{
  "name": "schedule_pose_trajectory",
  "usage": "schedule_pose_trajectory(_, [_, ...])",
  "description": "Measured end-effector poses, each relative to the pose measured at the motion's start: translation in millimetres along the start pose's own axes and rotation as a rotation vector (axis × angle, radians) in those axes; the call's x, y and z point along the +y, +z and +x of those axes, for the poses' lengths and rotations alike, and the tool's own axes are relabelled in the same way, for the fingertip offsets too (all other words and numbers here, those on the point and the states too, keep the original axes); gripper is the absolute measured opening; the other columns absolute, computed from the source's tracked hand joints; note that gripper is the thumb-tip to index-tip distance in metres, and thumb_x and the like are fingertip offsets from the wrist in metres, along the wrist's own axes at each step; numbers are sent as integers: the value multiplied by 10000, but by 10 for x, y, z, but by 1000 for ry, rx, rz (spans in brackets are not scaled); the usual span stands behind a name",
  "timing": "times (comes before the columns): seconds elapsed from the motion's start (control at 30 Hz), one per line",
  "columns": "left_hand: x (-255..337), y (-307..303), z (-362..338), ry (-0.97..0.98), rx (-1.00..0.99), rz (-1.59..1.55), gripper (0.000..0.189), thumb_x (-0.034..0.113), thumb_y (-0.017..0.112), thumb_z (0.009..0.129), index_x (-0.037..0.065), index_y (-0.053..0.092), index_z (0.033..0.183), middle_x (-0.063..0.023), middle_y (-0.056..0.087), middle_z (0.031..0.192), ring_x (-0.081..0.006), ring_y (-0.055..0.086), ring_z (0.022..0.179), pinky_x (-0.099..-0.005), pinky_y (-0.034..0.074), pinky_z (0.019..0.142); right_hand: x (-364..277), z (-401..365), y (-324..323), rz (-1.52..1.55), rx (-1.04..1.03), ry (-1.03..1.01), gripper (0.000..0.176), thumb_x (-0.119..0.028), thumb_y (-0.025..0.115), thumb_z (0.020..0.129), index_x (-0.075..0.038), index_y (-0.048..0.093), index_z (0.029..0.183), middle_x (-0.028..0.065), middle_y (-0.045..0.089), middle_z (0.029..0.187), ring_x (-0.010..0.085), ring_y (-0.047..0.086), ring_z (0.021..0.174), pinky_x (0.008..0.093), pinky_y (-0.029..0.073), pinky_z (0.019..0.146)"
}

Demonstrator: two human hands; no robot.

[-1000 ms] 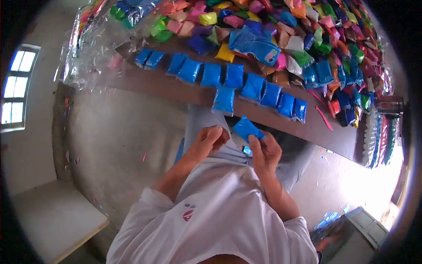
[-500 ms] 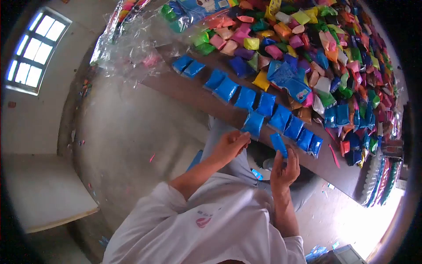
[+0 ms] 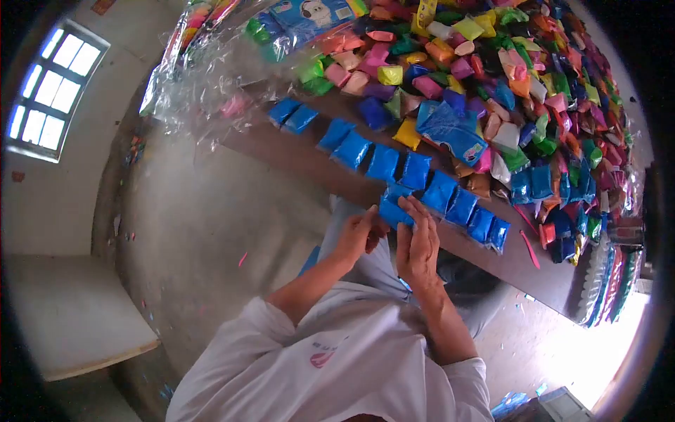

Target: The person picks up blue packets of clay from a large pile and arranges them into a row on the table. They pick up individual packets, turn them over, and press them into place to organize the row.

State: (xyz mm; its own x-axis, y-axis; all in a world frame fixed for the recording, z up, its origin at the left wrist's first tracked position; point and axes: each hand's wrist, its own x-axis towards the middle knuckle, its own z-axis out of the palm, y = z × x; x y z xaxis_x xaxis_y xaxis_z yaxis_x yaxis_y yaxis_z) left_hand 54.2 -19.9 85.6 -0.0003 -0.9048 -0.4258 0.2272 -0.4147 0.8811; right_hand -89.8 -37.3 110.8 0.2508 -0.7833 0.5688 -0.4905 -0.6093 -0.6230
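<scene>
Where the right hand [image 3: 420, 250] lays its fingers over a blue packet [image 3: 392, 209] at the table's [image 3: 295, 155] near edge, the left hand [image 3: 357, 235] curls just left; whether either pinches it, I cannot tell. It looks light, soft and slick, best held by its sealed rims. Beyond, a row of packets [image 3: 382, 162] crowds the right; brown tabletop shows left, before the far heap of coloured packets [image 3: 460, 69].

At left a paned window [image 3: 58, 91] glows in the pale wall [image 3: 49, 207], and glare [image 3: 601, 348] whitens the grey floor [image 3: 190, 211] at right.
</scene>
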Motion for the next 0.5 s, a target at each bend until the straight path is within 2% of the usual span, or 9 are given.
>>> schedule_pose_trajectory(0.17, [-39,-39,20,-77,27,-90,531,460,384,916,22,589,698,-41,533,572,-95,441,418,-223,308,378,-26,-70,36,84,-6,50,284,43,505,801,75,463,1081,206,560,1065,383,534,998,425,432,859])
schedule_pose_trajectory(0.23, [-74,-106,38,-102,-62,-97,483,485,411,897,62,576,728,-35,546,597,-103,463,459,-240,339,413,-64,-105,83,103,18,46,280,46,501,804,77,462,1080,214,563,1047,384,541,983,421,436,851])
schedule_pose_trajectory(0.37, [-59,-152,-5,-21,-63,-66,462,482,425,890,70,574,746,-31,545,598,-106,464,461,-240,337,412,-152,-104,149,245,56,133,260,36,487,827,80,463,1082,250,557,1011,376,558,928,385,455,802])
schedule_pose_trajectory(0.43, [17,-131,-43,-45,61,-142,460,477,414,905,87,512,682,-9,476,553,-84,422,442,-225,298,391,-191,-106,152,269,42,135,252,30,482,836,85,461,1081,258,553,1005,365,564,912,372,462,781])
schedule_pose_trajectory(0.5, [24,-205,-57,-5,80,-131,450,471,424,904,91,513,681,-4,477,555,-78,420,442,-223,296,390,-275,-196,139,359,-110,608,251,36,490,839,103,459,1079,284,525,1051,354,562,905,372,468,761])
